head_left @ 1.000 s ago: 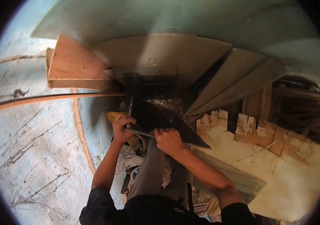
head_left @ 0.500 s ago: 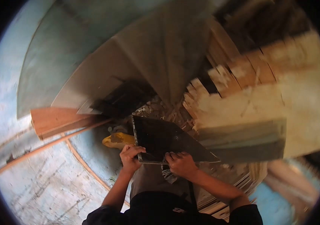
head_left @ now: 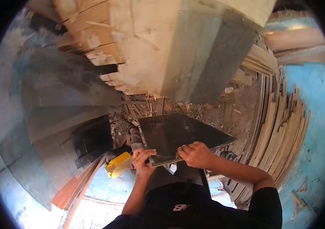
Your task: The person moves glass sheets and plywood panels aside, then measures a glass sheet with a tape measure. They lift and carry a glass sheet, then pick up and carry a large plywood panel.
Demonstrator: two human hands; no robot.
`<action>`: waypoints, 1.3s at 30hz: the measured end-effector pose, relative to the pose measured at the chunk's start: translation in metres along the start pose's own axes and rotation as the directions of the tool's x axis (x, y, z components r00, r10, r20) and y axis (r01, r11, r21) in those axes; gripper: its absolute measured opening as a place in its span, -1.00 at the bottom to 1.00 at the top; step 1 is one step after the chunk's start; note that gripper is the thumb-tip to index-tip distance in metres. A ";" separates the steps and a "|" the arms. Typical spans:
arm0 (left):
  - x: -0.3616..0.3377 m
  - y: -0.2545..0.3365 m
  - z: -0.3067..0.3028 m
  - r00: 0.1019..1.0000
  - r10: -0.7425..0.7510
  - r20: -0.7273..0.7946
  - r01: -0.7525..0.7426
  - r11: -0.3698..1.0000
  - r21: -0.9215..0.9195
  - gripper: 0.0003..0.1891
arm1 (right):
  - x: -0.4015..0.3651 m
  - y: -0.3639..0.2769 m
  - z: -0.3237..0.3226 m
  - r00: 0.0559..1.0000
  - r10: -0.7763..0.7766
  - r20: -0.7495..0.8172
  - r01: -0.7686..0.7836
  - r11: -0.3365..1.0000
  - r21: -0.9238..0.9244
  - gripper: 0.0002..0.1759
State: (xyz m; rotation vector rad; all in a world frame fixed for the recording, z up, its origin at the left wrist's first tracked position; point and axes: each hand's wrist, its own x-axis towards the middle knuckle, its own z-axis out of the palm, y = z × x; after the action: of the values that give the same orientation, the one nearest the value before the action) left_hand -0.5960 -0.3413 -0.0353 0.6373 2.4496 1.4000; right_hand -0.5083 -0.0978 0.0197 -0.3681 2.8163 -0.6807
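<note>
A dark, flat rectangular board (head_left: pixel 181 135) with pale chipped edges is held in front of my body, its surface facing up. My left hand (head_left: pixel 142 159) grips its near left corner, fingers curled over the edge. Farther right on the near edge, my right hand (head_left: pixel 195 154) is closed on the board, with a small rough piece that I cannot make out at its fingertips. Beside my left hand is a yellow object (head_left: pixel 118 164), lower left of the board.
Rubble and wood scraps (head_left: pixel 162 107) cover the floor beyond the board. Large panels (head_left: pixel 71 110) lean at the left, and pale and grey sheets (head_left: pixel 204 53) stand ahead. Long wooden strips (head_left: pixel 280 133) are stacked at the right beside a blue wall (head_left: pixel 315 87).
The view has turned right, bringing the stacked strips into sight, while the leaning panels shifted left. The board has moved slightly right in view, still in both hands.
</note>
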 end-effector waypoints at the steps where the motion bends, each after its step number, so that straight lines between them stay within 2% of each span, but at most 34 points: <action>1: 0.006 0.010 0.023 1.000 0.011 0.027 -0.012 1.000 0.009 -0.79 | -0.018 0.017 -0.006 0.999 0.040 0.006 -0.040 0.999 -0.003 -0.72; 3: 0.017 0.029 0.070 0.995 0.020 0.095 -0.018 0.999 -0.031 -0.77 | -0.057 0.051 -0.011 0.995 0.097 -0.001 -0.097 0.995 0.010 -0.73; 5: 0.022 0.041 0.117 0.990 0.047 0.131 -0.039 0.997 -0.063 -0.76 | -0.095 0.083 -0.009 0.982 0.180 0.063 -0.177 0.983 -0.048 -0.71; 9: 0.025 0.060 0.208 0.978 0.058 0.202 -0.029 0.989 -0.142 -0.72 | -0.158 0.143 -0.013 0.980 0.197 -0.005 -0.197 0.979 -0.054 -0.76; 12: 0.021 0.062 0.267 0.978 0.035 0.207 0.004 0.983 -0.186 -0.72 | -0.190 0.184 -0.010 0.971 0.233 0.051 -0.226 0.968 -0.111 -0.79; 14: 0.020 0.064 0.301 0.974 0.017 0.227 0.028 0.981 -0.191 -0.72 | -0.206 0.209 -0.010 0.958 0.248 0.144 -0.233 0.966 -0.110 -0.80; 15: 0.023 0.067 0.316 0.972 -0.004 0.235 0.051 0.979 -0.198 -0.71 | -0.215 0.222 -0.008 0.957 0.254 0.143 -0.241 0.965 -0.106 -0.80; 17: 0.028 0.072 0.343 0.967 0.007 0.253 0.048 0.976 -0.212 -0.69 | -0.229 0.246 -0.001 0.924 0.304 0.230 -0.267 0.947 -0.180 -0.80; 22: 0.033 0.066 0.403 0.946 -0.059 0.319 0.113 0.982 -0.154 -0.64 | -0.246 0.296 0.004 0.911 0.310 0.274 -0.266 0.946 -0.186 -0.81; 27: 0.041 0.052 0.432 0.906 -0.146 0.397 0.179 0.983 -0.048 -0.58 | -0.247 0.333 0.027 0.904 0.302 0.303 -0.243 0.946 -0.216 -0.81; 31: 0.050 0.038 0.445 0.894 -0.175 0.413 0.212 0.976 -0.047 -0.62 | -0.234 0.356 0.040 0.877 0.294 0.380 -0.232 0.952 -0.201 -0.81; 33: 0.058 0.030 0.449 0.899 -0.203 0.388 0.224 0.975 -0.009 -0.59 | -0.224 0.365 0.043 0.874 0.283 0.396 -0.216 0.954 -0.206 -0.81; 37: 0.079 0.016 0.457 0.908 -0.207 0.365 0.239 0.970 -0.045 -0.61 | -0.195 0.378 0.029 0.854 0.333 0.400 -0.286 0.942 -0.174 -0.73; 39: 0.103 0.017 0.463 0.922 -0.245 0.300 0.249 0.968 0.026 -0.60 | -0.182 0.394 0.023 0.848 0.361 0.389 -0.307 0.932 -0.194 -0.71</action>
State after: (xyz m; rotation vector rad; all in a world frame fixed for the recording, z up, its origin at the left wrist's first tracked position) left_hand -0.4877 0.0643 -0.2559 0.4774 2.1893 1.1271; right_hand -0.4046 0.2853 -0.1585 -0.0255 2.4211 -0.3026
